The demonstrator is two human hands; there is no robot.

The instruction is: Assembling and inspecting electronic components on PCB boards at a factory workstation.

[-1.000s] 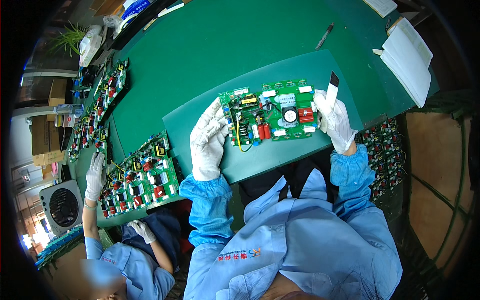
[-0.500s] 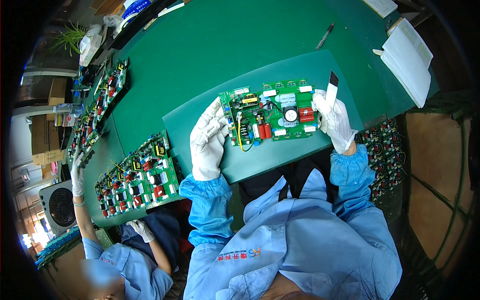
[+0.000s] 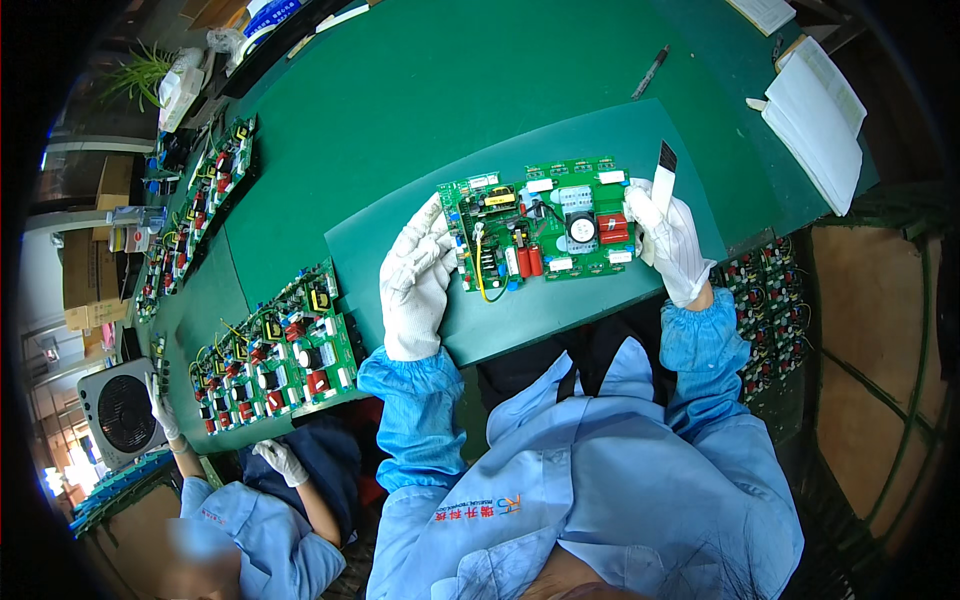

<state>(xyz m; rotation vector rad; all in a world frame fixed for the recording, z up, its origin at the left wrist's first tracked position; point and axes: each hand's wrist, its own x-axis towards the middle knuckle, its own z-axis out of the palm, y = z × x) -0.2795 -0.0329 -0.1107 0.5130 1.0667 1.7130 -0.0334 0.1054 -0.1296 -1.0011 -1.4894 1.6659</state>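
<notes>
A green circuit board [image 3: 545,230] is held level between my gloved hands, above a dark green mat [image 3: 400,215]. It carries a round black-and-white part, red blocks, white blocks and a yellow-green wire. My left hand [image 3: 415,275] grips the board's left edge, its fingertips partly hidden. At the opposite edge, my right hand [image 3: 672,245] is closed on the board. A flat white stick with a black end [image 3: 664,172] sticks up from that same hand; its lower part is hidden by the glove.
Several populated boards [image 3: 275,360] stand on the table's left side, with another row [image 3: 205,205] beyond. A co-worker's gloved hand [image 3: 160,405] is beside a fan [image 3: 125,412]. A pen [image 3: 651,72] and papers [image 3: 815,125] lie farther off. More boards [image 3: 770,310] sit at right.
The co-worker's raised hand has drawn back from the far row of boards toward the fan. My hands and the circuit board have stayed almost still.
</notes>
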